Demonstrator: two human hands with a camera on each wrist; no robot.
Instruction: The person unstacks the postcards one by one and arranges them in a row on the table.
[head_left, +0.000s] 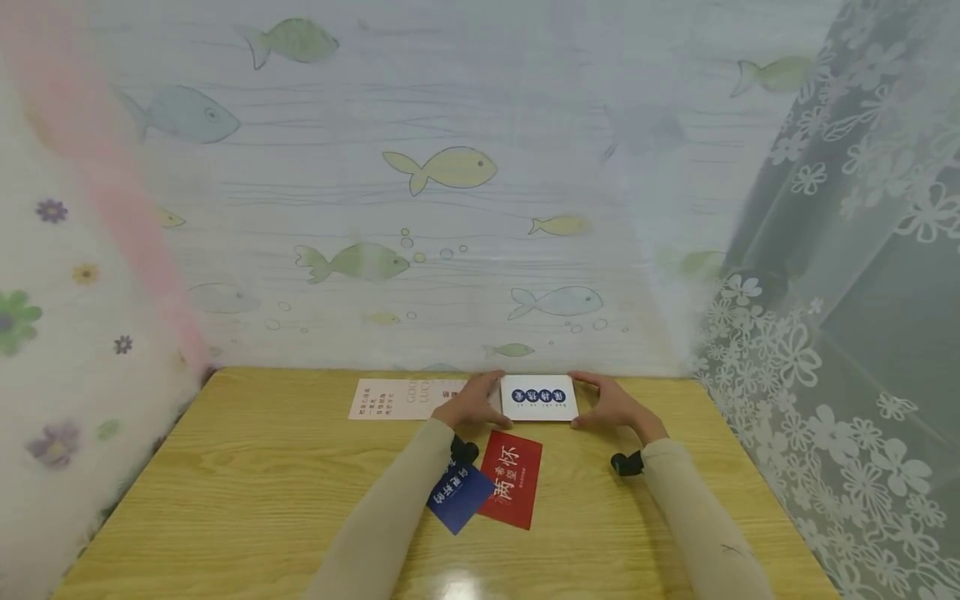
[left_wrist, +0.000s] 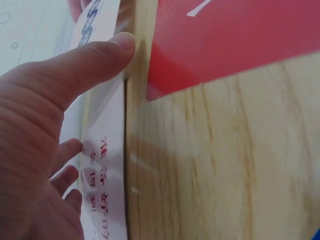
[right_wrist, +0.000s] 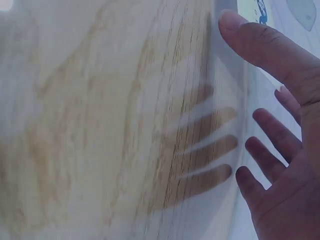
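Left hand [head_left: 474, 402] and right hand [head_left: 613, 403] placed at opposite short edges of a white rectangular card with a row of blue round emblems [head_left: 539, 397]. Card lying flat near the far edge of the light wooden tabletop [head_left: 255, 483], close to the wall covering printed with pale fish [head_left: 450, 167].

Left hand: thumb extended straight along the near edge of the white card, as seen in the left wrist view [left_wrist: 75, 75]; remaining fingers [left_wrist: 67, 172] loosely curved at the card's left end, slightly spread. Contact with the card edge apparent; no pinch visible.

Right hand: fingers [right_wrist: 265, 150] straight and spread, fingertips at the card's right edge [right_wrist: 235, 100], thumb extended separately above. Shadows of the fingers visible through the thin card edge in the right wrist view. Exact contact point hard to tell.

Adjacent items:
- Pale pink rectangular card with printed text [head_left: 397, 399], flat on the tabletop just left of the white card, partly covered by the left hand.
- Red rectangular card with white characters [head_left: 512, 478], nearer the person, between the two forearms; its corner visible in the left wrist view [left_wrist: 225, 40].
- Dark blue rectangular card with white characters [head_left: 459, 496], tilted, touching the left edge of the red card and partly under the left sleeve.
- White floral lace curtain [head_left: 840, 375] on the right side.
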